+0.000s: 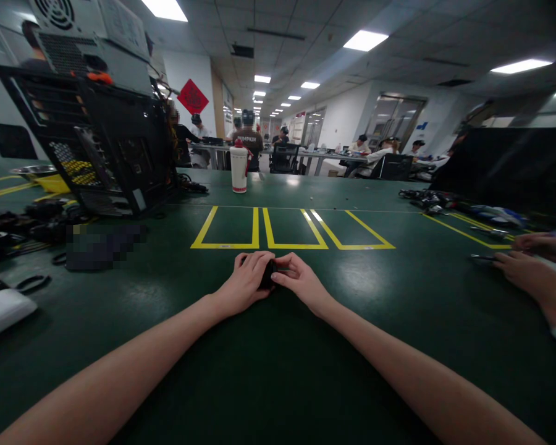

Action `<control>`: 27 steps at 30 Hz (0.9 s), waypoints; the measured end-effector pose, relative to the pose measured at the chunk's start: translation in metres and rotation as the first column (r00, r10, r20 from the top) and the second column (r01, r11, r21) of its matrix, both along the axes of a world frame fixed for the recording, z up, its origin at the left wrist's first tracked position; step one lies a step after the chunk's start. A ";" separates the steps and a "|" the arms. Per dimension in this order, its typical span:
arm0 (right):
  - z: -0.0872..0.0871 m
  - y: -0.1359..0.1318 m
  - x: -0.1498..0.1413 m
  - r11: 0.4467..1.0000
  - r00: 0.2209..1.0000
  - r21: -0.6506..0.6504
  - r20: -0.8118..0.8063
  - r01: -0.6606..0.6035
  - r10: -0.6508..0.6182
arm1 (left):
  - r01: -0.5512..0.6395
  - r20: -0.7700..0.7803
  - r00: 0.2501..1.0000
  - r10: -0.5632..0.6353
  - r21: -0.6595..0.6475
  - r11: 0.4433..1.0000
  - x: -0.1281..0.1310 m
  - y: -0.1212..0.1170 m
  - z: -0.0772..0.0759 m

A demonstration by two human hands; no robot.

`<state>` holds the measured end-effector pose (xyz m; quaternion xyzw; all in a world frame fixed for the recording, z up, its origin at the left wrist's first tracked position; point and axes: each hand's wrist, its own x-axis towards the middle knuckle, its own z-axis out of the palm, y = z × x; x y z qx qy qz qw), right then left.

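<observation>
My left hand (248,278) is closed over a small black object (267,275), rounded like a computer mouse, held low over the green table just in front of the yellow frames. Most of it is hidden under the fingers and palm. From the other side my right hand (301,281) meets it, thumb and fingers pinched together at its right edge. Something thin and greyish shows between those fingers, too small to name. Both forearms reach in from the bottom corners.
Yellow tape frames (258,228) mark the green table (278,371). Beyond them stands a white tumbler (239,168). At left are an open black computer case (120,142), dark cables (41,225) and a white object (4,312). A co-worker's hands (532,272) work at right.
</observation>
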<state>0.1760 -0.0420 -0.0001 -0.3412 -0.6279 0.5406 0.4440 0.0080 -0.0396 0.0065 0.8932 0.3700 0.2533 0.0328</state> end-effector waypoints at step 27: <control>0.002 0.001 0.000 0.999 0.999 -0.045 0.025 -0.024 0.026 | -0.002 0.002 1.000 0.002 0.015 1.000 0.000 0.003 -0.005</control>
